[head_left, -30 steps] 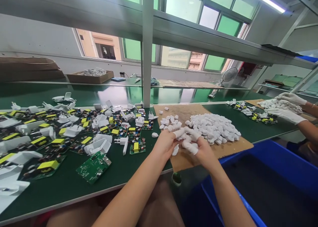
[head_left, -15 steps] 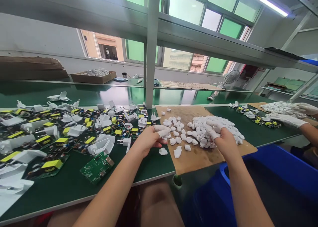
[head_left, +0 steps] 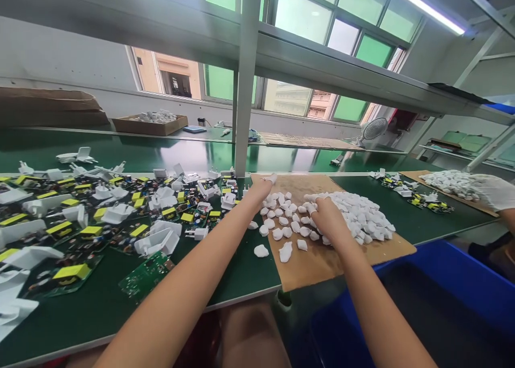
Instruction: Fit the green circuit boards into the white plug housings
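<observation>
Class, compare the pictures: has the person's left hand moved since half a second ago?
Yes. Judged against the upright post, the left hand has moved forward, away from the person's body, closer to the post's foot.

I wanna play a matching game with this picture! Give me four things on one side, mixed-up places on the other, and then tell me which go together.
Things
1. the right hand
2. the fan
3. the blue bin
4. the green circuit board

Places
A. below the table's near edge, toward the lower right
B. lying on the green table, toward the near left
C. at the left side of the big heap of white pieces
D. far back, near the windows

Right pairs: 1-C, 2-D, 3-A, 4-B
</observation>
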The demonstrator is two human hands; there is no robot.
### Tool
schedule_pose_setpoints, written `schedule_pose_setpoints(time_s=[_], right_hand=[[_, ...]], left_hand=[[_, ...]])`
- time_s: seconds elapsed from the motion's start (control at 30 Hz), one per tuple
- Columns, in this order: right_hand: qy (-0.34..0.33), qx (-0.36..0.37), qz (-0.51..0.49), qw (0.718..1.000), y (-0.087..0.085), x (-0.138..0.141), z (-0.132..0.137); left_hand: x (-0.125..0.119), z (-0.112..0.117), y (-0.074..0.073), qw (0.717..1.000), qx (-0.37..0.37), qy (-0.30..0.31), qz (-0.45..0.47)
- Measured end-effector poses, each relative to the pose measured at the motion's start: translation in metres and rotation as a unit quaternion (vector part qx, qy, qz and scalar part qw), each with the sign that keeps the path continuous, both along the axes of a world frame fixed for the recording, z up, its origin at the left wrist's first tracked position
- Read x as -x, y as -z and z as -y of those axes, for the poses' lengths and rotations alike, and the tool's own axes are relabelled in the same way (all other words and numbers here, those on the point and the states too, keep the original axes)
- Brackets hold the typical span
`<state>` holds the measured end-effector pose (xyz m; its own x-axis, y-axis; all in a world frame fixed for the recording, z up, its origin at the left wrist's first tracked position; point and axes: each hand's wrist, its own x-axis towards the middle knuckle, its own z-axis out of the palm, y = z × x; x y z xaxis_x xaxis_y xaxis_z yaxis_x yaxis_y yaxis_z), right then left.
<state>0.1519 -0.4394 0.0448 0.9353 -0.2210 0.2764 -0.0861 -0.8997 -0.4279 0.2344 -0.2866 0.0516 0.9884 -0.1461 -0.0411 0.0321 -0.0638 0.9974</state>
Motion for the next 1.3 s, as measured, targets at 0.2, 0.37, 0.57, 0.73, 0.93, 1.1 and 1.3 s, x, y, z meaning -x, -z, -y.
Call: schedule_pose_setpoints(time_s=[0.2, 0.37, 0.57, 0.73, 0.93, 1.1, 1.3], right_hand=[[-0.160, -0.198, 0.092, 0.963, 0.006, 0.024, -0.001], [-0.274, -0.258, 0.133, 0.917, 0.004, 0.041, -0.028], [-0.255, -0.136, 0.217, 0.932, 0.004, 0.057, -0.046], [-0.265, -0.187, 0.171, 0.930, -0.001, 0.058, -0.038], [-0.336, -0.323, 0.082, 0.881, -0.007, 0.061, -0.037], [-0.359, -0.358, 0.051, 0.861, -0.002, 0.060, -0.047], [-0.299, -0.418, 0.086, 0.853, 0.009, 0.059, -0.066]], left_hand=[[0.026, -0.015, -0.016, 0.999, -0.019, 0.034, -0.015], [0.083, -0.013, -0.024, 0.980, 0.034, 0.178, -0.081], [0.101, -0.011, -0.001, 0.962, 0.211, 0.151, -0.087], [0.108, -0.019, 0.011, 0.949, 0.250, 0.150, -0.122], [0.117, -0.031, 0.018, 0.931, 0.287, 0.172, -0.147], [0.122, -0.033, 0.022, 0.905, 0.363, 0.151, -0.161], [0.136, -0.033, 0.019, 0.876, 0.443, 0.084, -0.173]])
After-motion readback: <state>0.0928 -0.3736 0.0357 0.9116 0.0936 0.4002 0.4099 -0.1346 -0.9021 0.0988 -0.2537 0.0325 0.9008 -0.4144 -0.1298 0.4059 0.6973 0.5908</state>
